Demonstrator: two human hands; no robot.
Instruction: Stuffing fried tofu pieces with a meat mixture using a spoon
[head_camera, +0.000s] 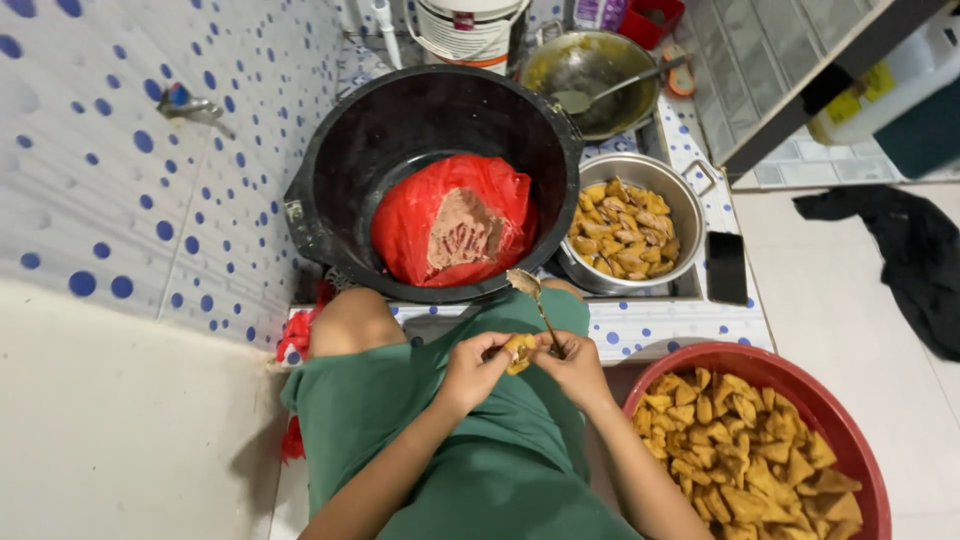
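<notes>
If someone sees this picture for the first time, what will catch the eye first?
Probably the red plastic bag of brownish paste, bright inside the big black tub at the centre. Next, the golden fried pieces heaped in the red basin at lower right. Between them, the left hand holds one piece and the right hand a spoon.

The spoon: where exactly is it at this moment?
In the head view, the spoon is held in the right hand at centre frame, its bowl raised toward the black tub, beside the left hand.
</notes>
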